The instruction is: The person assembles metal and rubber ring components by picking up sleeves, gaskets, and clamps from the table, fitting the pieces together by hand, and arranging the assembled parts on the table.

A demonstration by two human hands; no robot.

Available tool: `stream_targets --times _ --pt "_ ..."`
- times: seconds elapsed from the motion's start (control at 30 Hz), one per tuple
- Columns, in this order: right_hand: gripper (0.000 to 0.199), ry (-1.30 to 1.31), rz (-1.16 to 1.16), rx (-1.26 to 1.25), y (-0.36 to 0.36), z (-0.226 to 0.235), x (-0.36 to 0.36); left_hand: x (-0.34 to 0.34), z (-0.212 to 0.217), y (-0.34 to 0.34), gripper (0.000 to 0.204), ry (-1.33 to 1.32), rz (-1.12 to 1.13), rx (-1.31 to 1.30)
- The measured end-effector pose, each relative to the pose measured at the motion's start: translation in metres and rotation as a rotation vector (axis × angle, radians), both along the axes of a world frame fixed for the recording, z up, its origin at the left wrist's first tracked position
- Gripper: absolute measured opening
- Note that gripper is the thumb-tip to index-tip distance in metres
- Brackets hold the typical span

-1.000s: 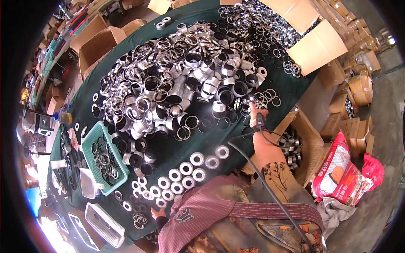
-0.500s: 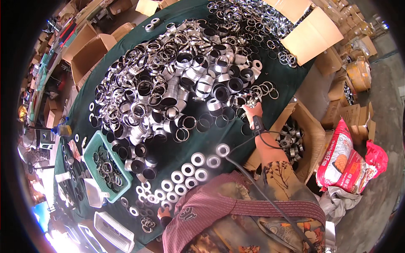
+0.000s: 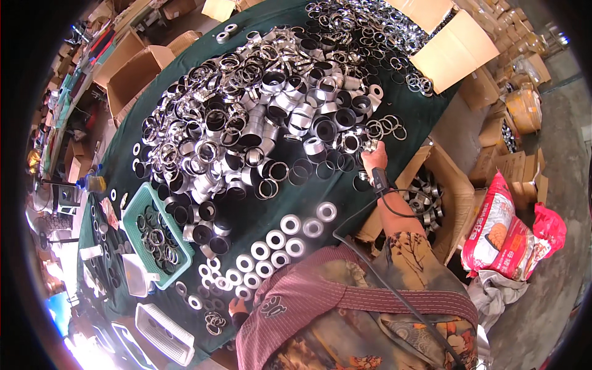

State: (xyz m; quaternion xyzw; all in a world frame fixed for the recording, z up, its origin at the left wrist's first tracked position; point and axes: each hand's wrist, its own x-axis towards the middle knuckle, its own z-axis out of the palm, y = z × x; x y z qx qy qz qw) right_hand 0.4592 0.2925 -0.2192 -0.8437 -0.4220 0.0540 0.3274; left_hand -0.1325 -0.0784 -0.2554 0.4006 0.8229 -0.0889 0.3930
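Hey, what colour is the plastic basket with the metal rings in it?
The plastic basket is pale teal green, seen best in the head view.

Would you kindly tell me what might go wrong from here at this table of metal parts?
The loosely heaped pile of metal parts could slide if a piece is pulled from its near edge, beside the right hand. The dark cable bends close to the rows of ring-shaped pieces, so it might drag some aside. The left hand, right by those rows, could nudge them out of line.
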Motion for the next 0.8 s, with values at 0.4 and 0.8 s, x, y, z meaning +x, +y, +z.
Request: stream_targets --times 0.4,0.8 --pt "0.017 0.671 0.171 -0.004 -0.022 0.044 0.011 -0.016 -0.038 -0.029 0.037 -0.031 0.293 0.019" --pt "0.025 0.374 0.781 -0.023 -0.055 0.097 -0.122 0.017 0.033 0.085 0.037 -0.295 0.568 0.637"
